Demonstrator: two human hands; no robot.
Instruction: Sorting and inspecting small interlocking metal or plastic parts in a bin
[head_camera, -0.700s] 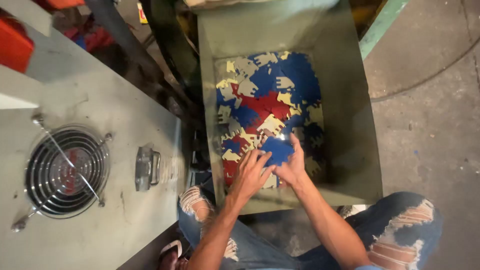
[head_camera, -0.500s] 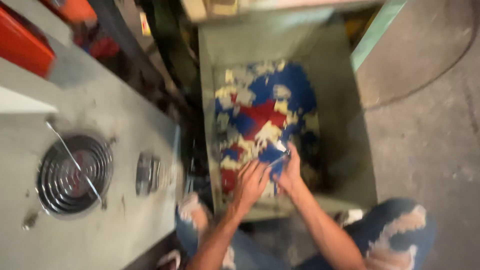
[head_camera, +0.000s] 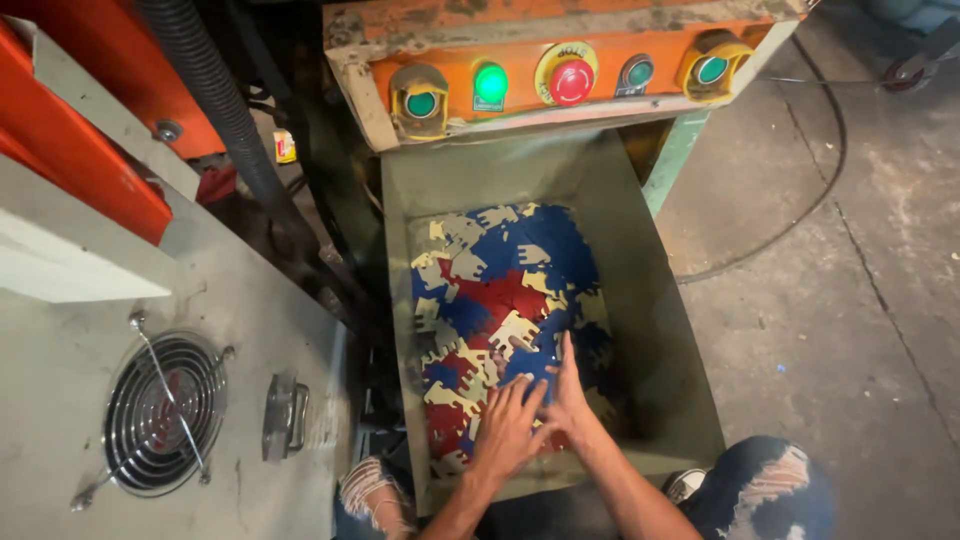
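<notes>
A green metal bin (head_camera: 660, 330) holds a pile of flat foam cut-outs (head_camera: 500, 290) in blue, red and cream. Both of my hands are down inside it, at the near end of the pile. My left hand (head_camera: 507, 428) lies palm down with its fingers spread on the pieces. My right hand (head_camera: 568, 395) rests beside it, fingers together and pointing away, touching blue and cream pieces. Whether either hand has a piece gripped is not visible.
An orange control panel (head_camera: 560, 85) with green buttons and a red one spans the far end of the bin. A grey machine housing with a round fan grille (head_camera: 165, 412) and a latch (head_camera: 284, 415) stands at left. My knee in torn jeans (head_camera: 765, 490) is at bottom right, on concrete floor.
The view has tilted up and the control panel has come into sight. My hands have stayed on the near part of the pile, with the left one spread flatter.
</notes>
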